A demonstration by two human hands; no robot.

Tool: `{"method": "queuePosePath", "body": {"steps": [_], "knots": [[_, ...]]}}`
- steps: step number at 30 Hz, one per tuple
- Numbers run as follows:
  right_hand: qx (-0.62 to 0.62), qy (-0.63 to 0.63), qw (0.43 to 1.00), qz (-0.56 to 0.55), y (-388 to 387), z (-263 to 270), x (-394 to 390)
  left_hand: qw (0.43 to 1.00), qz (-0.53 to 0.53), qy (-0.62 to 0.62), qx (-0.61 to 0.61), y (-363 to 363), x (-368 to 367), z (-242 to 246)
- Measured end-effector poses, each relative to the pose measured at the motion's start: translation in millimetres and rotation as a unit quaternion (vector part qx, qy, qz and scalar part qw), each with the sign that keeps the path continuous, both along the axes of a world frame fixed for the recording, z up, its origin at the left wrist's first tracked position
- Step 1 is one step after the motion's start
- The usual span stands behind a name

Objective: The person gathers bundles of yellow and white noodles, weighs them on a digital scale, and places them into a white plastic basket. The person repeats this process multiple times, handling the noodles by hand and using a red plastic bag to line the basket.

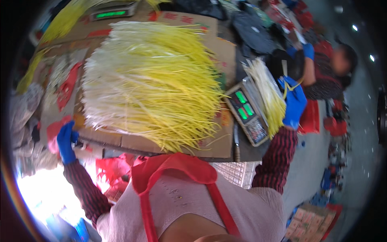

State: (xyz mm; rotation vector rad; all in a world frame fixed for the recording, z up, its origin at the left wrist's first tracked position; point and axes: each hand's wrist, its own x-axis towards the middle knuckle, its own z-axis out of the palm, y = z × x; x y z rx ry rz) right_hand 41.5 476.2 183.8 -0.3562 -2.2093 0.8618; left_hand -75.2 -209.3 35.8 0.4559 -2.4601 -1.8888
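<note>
A broad heap of yellow chives (154,81), white stems to the left and yellow leaves to the right, lies on flattened cardboard. Right of it, a smaller bundle of yellow chives (266,93) rests on a digital scale (248,112) with a lit green display. My right hand (293,103), in a blue glove, is at that bundle's right side, with a few loose yellow strands between its fingers. My left hand (66,142), also gloved in blue, is at the table's left edge by a pink plastic bag (54,133); whether it grips anything is unclear.
A knife (236,142) lies left of the scale near the front edge. A second scale (113,13) stands at the back left beside more yellow chives (65,24). Black plastic bags (252,30) lie at the back right. Another person (326,69) in blue gloves is at the far right.
</note>
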Motion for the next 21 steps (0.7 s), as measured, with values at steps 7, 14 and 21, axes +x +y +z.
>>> {"method": "queuePosePath", "body": {"steps": [7, 14, 21], "knots": [[-0.513, 0.199, 0.822, 0.147, 130, -69, -24, 0.999, -0.001, -0.017, 0.036, -5, 49, -44], [-0.480, 0.055, 0.870, -0.092, 187, -182, -1, 0.999, -0.021, -0.001, 0.046, 25, 47, -38], [-0.036, -0.337, 0.932, -0.128, 110, -73, 22, 0.995, -0.011, -0.056, 0.079, 47, 52, -34]]}}
